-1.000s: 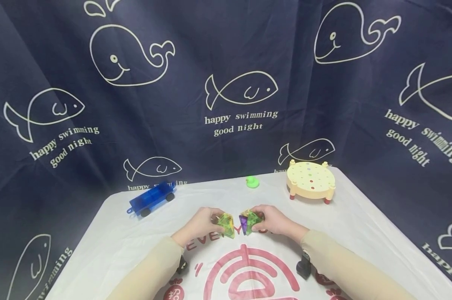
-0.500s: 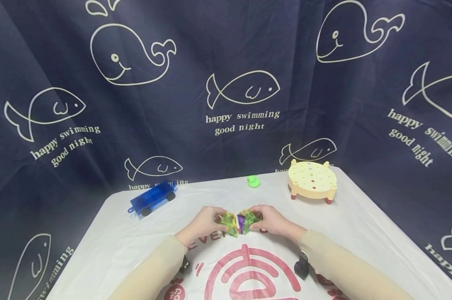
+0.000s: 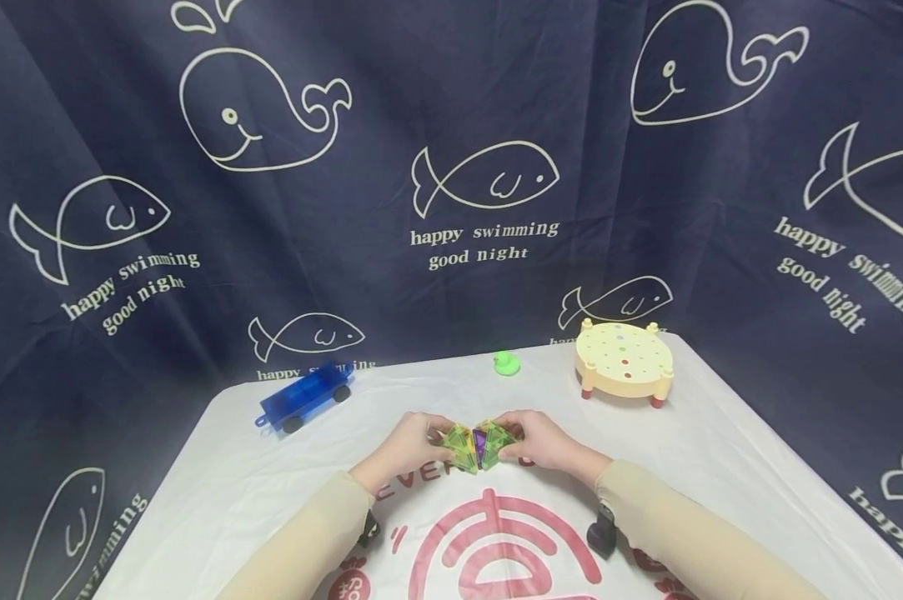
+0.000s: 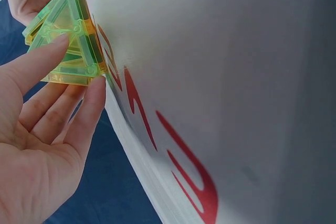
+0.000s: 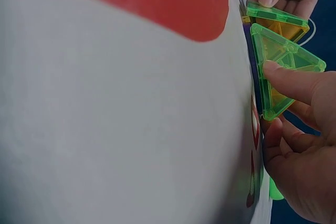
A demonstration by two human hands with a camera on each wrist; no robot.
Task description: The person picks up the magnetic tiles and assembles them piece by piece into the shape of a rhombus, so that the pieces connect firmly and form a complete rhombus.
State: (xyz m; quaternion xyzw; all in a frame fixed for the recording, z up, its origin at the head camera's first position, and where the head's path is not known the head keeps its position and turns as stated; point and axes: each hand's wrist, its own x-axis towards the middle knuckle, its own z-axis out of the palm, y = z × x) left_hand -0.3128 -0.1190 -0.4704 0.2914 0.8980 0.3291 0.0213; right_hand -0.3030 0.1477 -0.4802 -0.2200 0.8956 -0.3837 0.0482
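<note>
Over the middle of the white table, my left hand [image 3: 409, 446] pinches a cluster of translucent green and yellow magnetic tiles [image 3: 460, 450] between thumb and fingers. Opposite it, my right hand [image 3: 544, 442] grips a second cluster of triangular magnetic tiles [image 3: 498, 446], green, yellow and purple. A purple tile [image 3: 479, 447] lies where the two clusters come together; whether they touch cannot be told. In the left wrist view, the thumb presses the face of a green triangle [image 4: 71, 30]. The right wrist view shows the other thumb on a green triangle [image 5: 283, 48].
A blue toy wagon [image 3: 307, 398] with dark wheels stands at the back left of the table [image 3: 271, 500]. Towards the back edge sit a small green duck [image 3: 507, 363] and a round cream pegboard stand [image 3: 624, 360]. Dark blue printed fabric [image 3: 451, 308] hangs behind.
Both hands have moved inward, bringing the two tile clusters from a clear gap to edges that meet or nearly meet. The wagon, duck and stand stay put.
</note>
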